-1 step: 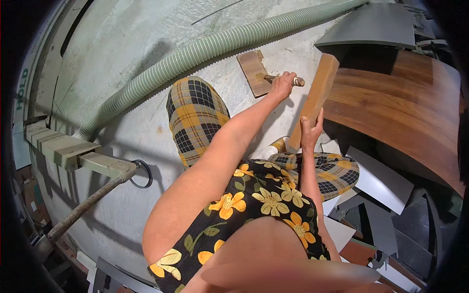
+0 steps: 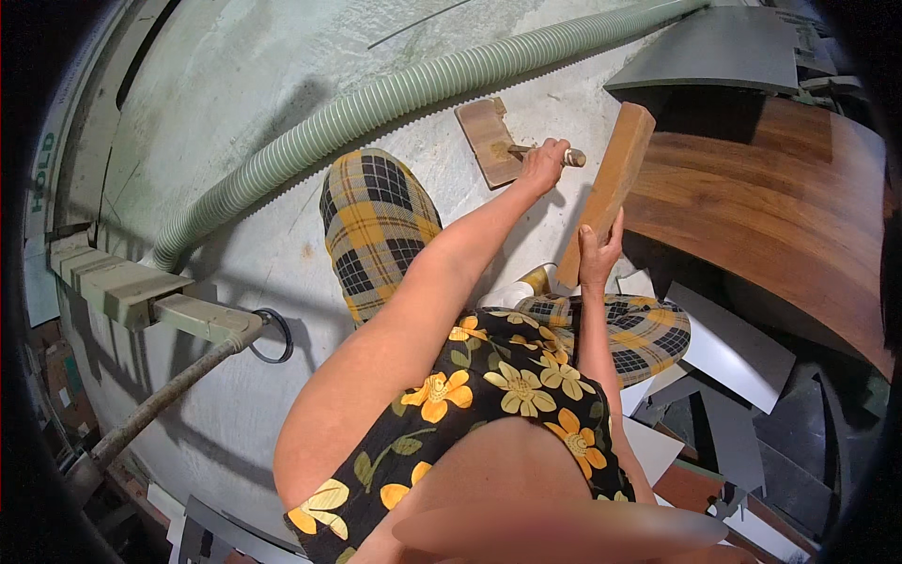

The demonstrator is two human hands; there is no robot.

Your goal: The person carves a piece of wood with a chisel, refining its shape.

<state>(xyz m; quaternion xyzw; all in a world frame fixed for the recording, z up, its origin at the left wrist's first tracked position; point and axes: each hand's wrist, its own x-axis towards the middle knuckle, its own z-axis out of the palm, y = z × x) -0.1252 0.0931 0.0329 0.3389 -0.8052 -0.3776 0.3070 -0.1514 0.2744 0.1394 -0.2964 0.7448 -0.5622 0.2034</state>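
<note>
My left hand is closed around a chisel with a ringed wooden handle. Its blade end reaches a small brown wooden board on the concrete floor, where pale wood chips lie about a notched edge. In my right hand is a thick wooden block, gripped near its lower end and tilted up to the right. The block is apart from the chisel handle.
A pale green ribbed hose crosses the floor beyond the board. Curved wood-grain panels and white offcuts are piled at my right. On the left stands a beige metal arm with a black ring.
</note>
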